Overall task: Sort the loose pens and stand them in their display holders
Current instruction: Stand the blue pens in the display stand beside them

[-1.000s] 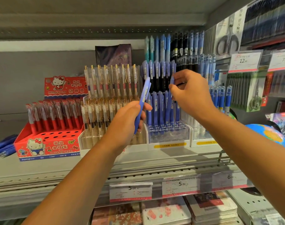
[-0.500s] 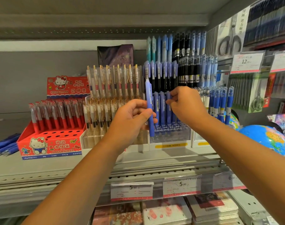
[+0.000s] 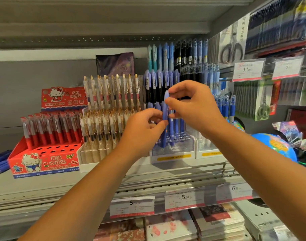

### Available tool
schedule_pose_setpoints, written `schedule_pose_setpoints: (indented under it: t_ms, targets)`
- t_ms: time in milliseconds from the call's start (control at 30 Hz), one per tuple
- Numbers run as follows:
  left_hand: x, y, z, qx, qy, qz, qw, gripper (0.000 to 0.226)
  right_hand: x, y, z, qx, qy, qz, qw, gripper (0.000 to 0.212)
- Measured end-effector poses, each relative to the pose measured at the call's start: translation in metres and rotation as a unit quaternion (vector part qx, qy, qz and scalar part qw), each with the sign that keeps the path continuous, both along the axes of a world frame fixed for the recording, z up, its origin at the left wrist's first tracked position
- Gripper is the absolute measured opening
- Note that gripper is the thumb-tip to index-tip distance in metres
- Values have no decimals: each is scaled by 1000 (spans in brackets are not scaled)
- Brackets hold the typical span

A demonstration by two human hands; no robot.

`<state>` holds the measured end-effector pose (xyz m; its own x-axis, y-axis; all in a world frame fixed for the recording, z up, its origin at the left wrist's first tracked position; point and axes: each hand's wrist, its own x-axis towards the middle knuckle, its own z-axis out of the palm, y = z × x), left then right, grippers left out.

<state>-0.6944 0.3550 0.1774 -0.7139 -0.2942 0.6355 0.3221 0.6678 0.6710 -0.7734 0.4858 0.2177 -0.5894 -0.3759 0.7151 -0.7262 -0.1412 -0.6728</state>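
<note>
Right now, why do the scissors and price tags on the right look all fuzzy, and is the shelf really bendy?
Head view: the scissors pack and price tag at the right edge are smeared by blur; the blue pen in the middle looks sharper; the wide-angle lens bows the shelf edge, which is probably straight.

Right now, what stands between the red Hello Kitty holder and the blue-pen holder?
A white holder of clear gold-clipped pens; the head view shows it.
</note>
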Motion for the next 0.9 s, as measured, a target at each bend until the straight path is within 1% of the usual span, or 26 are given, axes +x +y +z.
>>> schedule_pose_setpoints:
  t_ms: [67,100,133,200,233,300,367,400,467,600,733,900]
  targets:
    - [-3,2,5,-105,15,41,994,11,-4,3,1,-10,-4,-26,1000,11]
    - [-4,1,9,-171,35,66,982,16,-7,4,2,-14,4,-44,999,11]
    - [-4,0,15,-238,58,91,965,20,-10,5,3,-19,19,-67,997,12]
    - [-5,-7,28,-360,90,143,917,31,-17,7,6,-26,58,-124,990,12]
    - [-8,-11,35,-409,85,171,892,38,-20,8,7,-26,78,-151,985,13]
    - [-16,-22,45,-465,16,224,856,57,-24,6,7,-8,116,-193,974,15]
    - [-26,-31,50,-477,-75,239,842,73,-28,0,4,27,138,-214,967,16]
    - [-30,-35,49,-480,-111,234,838,77,-30,-3,2,45,143,-219,964,16]
    - [-37,-40,46,-486,-144,226,832,79,-34,-9,-2,76,147,-231,959,17]
    - [-43,-42,41,-502,-120,240,822,77,-39,-18,-9,132,127,-246,952,17]
    - [-43,-43,40,-507,-112,241,820,76,-40,-25,-18,189,111,-264,939,16]
    - [-41,-40,38,-517,-106,252,811,76,-39,-30,-14,250,85,-289,920,32]
